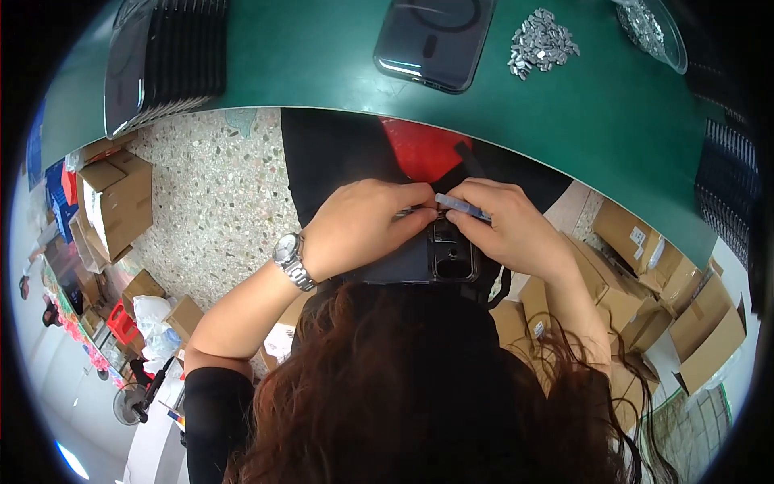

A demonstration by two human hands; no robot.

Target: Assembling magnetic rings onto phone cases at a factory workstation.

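A dark phone case (389,268) with a large camera cutout lies sideways in front of my body, below the table edge. My left hand (367,218) is closed at its upper edge, thumb and forefinger pinched there and covering part of it. My right hand (509,224) grips a slim, pale bluish stick-like piece (466,207) between thumb and fingers, just above the camera cutout. The piece's left end meets my left fingertips. What exactly it touches there is hidden by the fingers.
On the green table (314,56) lie another phone case (435,40), a heap of small grey pieces (543,44) and a clear dish (651,32) of silvery bits. Stacks of cases (185,56) stand left and right. Cardboard boxes (121,198) sit on both sides.
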